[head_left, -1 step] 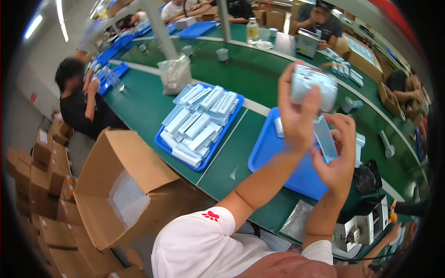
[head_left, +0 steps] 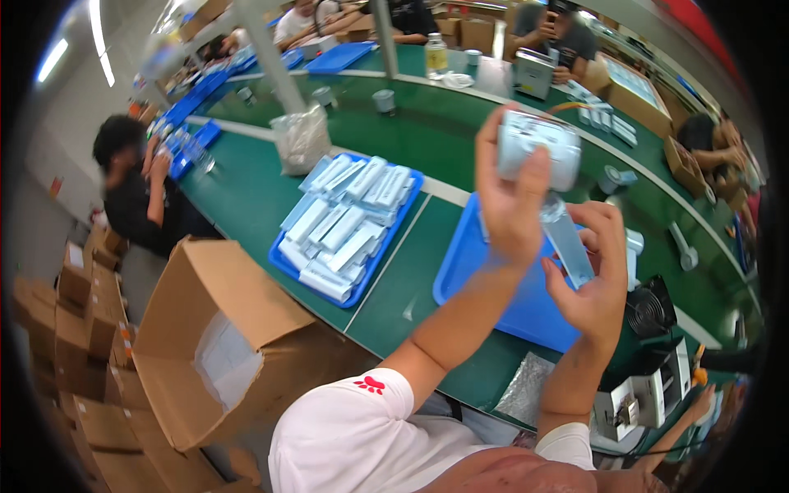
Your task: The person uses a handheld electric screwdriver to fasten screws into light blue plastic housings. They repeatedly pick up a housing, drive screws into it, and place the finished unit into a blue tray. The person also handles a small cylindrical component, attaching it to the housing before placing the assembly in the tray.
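Head view: raised at upper right of the frame, the left hand grips a small white box, fingers wrapped round its lower edge, seemingly lifted clear for a closer look. Just below, the right hand pinches a clear sleeve between thumb and fingers, above a blue tray on the green tabletop. A second tray of white packs sits centre frame, within reach; an open carton stands lower left.
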A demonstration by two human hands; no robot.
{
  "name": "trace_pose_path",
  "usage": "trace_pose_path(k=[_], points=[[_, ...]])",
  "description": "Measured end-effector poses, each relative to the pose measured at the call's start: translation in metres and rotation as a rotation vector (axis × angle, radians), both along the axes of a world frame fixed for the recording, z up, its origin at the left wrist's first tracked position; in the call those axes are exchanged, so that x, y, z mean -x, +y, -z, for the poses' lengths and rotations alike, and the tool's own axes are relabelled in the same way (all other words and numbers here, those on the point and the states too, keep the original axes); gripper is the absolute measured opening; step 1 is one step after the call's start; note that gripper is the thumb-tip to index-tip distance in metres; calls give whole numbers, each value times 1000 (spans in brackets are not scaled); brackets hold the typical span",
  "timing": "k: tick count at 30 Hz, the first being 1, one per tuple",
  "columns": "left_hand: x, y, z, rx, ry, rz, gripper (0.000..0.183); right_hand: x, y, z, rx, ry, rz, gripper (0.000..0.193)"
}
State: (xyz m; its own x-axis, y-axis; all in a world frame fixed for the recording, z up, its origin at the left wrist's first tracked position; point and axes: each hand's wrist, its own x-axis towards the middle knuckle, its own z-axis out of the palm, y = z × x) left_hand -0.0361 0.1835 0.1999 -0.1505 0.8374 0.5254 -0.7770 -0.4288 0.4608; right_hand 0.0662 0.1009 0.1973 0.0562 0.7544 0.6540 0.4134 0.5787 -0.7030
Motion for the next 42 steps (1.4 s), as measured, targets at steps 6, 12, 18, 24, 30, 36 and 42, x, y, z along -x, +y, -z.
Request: trace_pose_path(k=[6, 12, 18, 24, 30, 36, 42], points=[[11, 14, -4, -121, 170, -100, 67, -67, -5, -3, -312, 2, 243, 46], [2, 1, -8, -169, 346, -101, 75, -88, 1, 1, -316, 80, 281, 49], [-6, -8, -7, -248, 439, -46, 77, -85, 2, -3, -320, 122, 286, 47], [-5, -8, -5, -290, 508, 1, 78, -85, -6, -8, -348, -21, 341, 50], [-3, -7, -4, -320, 579, 41, 82, -76, -21, -8, -392, 239, 169, 71], [-5, -9, -3, -337, 567, 219, 88, -64, -11, -3, -528, 480, -57, 63], [-7, -3, 1, -371, 583, 182, 87, -56, -19, -8, -498, 388, 2, 68]])
